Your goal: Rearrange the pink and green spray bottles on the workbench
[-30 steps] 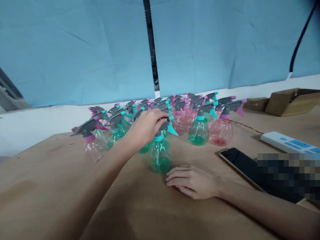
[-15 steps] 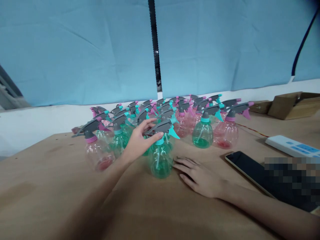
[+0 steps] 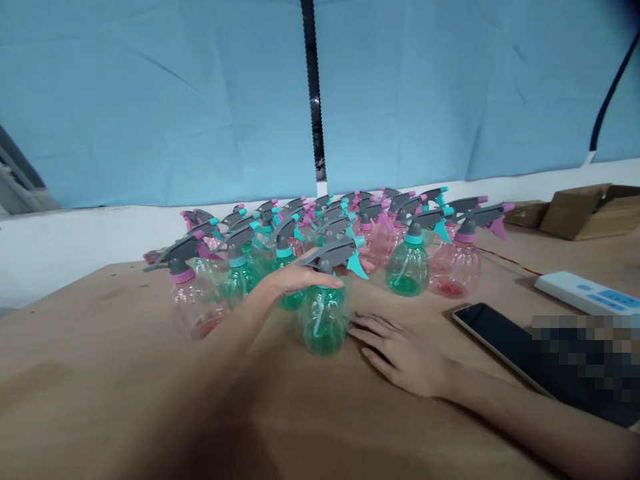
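Observation:
At the front of a group of spray bottles stands a green spray bottle (image 3: 324, 327) with a grey head and turquoise trigger. My left hand (image 3: 299, 277) is wrapped round its neck, thumb in front and fingers behind the head. My right hand (image 3: 405, 357) lies flat on the wooden table (image 3: 300, 420), fingers spread, its fingertips beside the bottle's base. Left of my left forearm is a pink spray bottle (image 3: 193, 303). To the right stand another green bottle (image 3: 407, 267) and a pink bottle (image 3: 455, 270).
Several more pink and green spray bottles stand behind, close together. On the right lie a black phone (image 3: 525, 360) and a white power strip (image 3: 590, 293). An open cardboard box (image 3: 570, 217) is at the back right. A blue sheet (image 3: 200, 100) hangs behind the table.
My left hand has moved down from the spray head to the bottle's neck, and its fingers have closed round it. My right hand has stayed in place. The view has shifted slightly.

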`<state>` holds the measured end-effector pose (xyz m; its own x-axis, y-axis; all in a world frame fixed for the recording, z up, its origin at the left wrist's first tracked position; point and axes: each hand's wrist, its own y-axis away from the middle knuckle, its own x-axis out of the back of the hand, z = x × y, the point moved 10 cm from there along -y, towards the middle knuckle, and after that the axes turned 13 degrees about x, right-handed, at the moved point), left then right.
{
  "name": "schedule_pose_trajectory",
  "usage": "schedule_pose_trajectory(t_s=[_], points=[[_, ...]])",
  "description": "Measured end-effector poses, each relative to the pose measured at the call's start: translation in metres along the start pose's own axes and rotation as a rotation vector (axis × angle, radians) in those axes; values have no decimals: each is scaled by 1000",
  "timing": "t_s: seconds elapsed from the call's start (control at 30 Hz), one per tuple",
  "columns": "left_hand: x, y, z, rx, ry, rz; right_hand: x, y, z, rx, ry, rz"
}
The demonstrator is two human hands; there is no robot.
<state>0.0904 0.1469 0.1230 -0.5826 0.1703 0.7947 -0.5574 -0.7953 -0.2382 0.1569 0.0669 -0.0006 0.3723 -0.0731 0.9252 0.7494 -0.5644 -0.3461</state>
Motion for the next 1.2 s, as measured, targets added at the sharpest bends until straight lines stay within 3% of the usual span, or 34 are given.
schedule_pose_trajectory(t_s=[0.1,0.13,0.33,0.43,0.63,0.8,1.2], points=[[-23,6,10,20,247,-214,2,0,-1,-1,3,11],[-25,8,12,29,327,-238,2,0,-1,0,2,15],[-23,13,4,122,832,-189,-1,0,0,2,6,-3],[-20,12,-5,148,976,-146,-2,0,0,5,0,-7],[-25,12,-15,259,948,-119,-1,1,0,6,-18,20],[-17,13,-11,220,931,-19,-1,1,-1,27,-1,21],[-18,9,-30,327,989,28,-2,1,-1,31,27,15]])
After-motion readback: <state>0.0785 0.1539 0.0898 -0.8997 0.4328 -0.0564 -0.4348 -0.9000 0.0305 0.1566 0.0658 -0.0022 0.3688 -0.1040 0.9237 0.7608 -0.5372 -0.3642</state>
